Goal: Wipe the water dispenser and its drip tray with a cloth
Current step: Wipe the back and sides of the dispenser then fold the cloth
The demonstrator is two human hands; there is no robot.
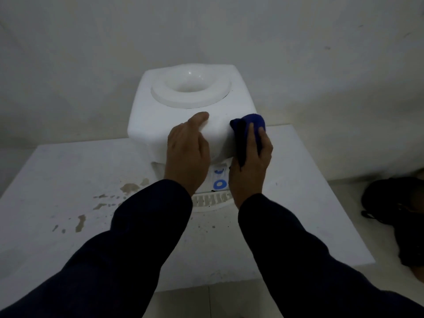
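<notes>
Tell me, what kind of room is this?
Probably a plain utility corner or pantry. A bottleless tabletop water dispenser sits on a stained white table against a bare wall. A black bag lies beside it, and the right hand presses a blue cloth to the dispenser.

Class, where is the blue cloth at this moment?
In the head view, the blue cloth sits right of centre, held by the right hand against the front right corner of the water dispenser, above the drip tray.
</notes>
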